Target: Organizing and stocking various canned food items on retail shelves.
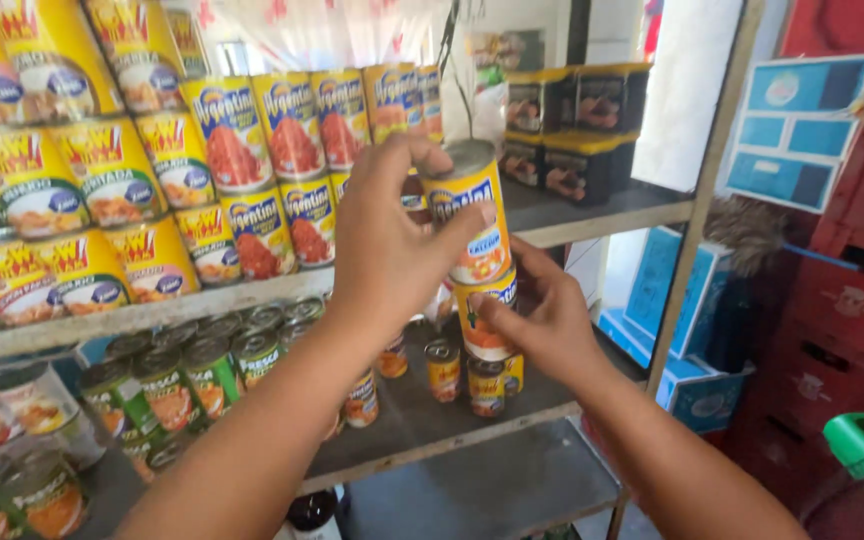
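Item: upper can (470,212), yellow-labelled tin with a bare metal lid, stacked on a lower can (485,318) before the shelf (602,215). We judge both rigid, fairly heavy, slick-sided; best gripped around the wall. Our left hand (387,245) wraps the upper can, fingers closed on it; our right hand (542,320) clasps the lower. Rows of yellow cans (252,170) stand behind.

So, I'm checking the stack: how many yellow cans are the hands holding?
2. The upper yellow metal can is in the left hand; the lower yellow can is beneath it, in the right hand.
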